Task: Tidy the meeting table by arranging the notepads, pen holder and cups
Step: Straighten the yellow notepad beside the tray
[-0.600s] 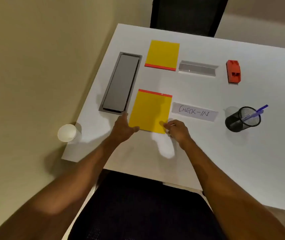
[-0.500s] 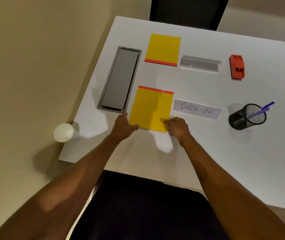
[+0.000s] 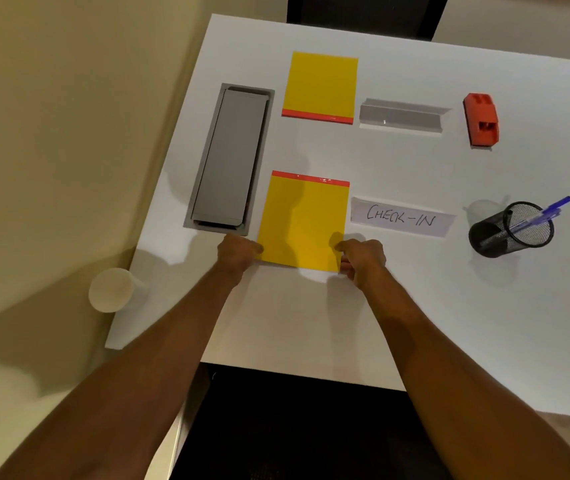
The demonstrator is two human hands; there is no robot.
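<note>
Both hands gripping near notepad bottom corners, table edge close

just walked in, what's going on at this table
A person is squaring up the near yellow notepad: left hand and right hand pinch its two near corners. A second yellow notepad lies farther back, a black mesh pen holder stands to the right, and a white paper cup sits at the table's left edge.

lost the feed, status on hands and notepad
Left hand and right hand pinch near notepad's bottom corners. Pad flat on table. Nothing in the way.
</note>
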